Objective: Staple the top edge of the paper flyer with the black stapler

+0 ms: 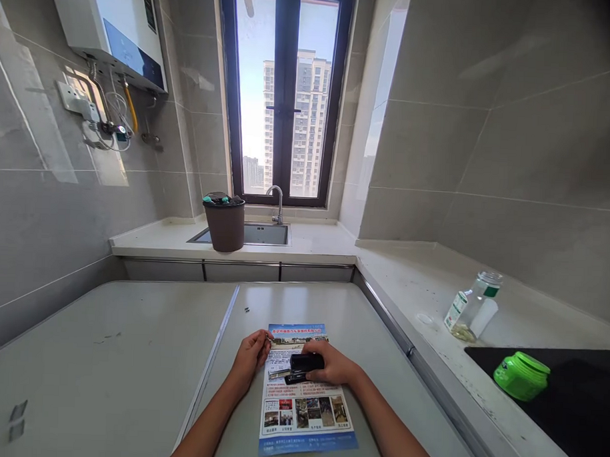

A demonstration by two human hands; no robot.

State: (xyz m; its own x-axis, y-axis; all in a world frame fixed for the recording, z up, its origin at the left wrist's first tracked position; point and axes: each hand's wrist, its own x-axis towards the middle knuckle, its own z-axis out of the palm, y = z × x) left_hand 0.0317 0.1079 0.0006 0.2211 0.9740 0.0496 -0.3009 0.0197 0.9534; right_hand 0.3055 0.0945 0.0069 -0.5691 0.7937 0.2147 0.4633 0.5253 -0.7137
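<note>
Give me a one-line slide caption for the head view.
Over a printed flyer, the right hand grips a black stapler; the left hand is at the flyer's upper left edge.

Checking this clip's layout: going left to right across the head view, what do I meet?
White water heater, brown bucket, left hand, right hand holding a black stapler, glass jar, green jar.

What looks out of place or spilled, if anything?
The brown bin, filled to its rim, stands on the counter by the sink, an odd spot for one. Small dark bits lie loose on the tabletop beyond the printed flyer, too small to identify. No clear spill shows.
</note>
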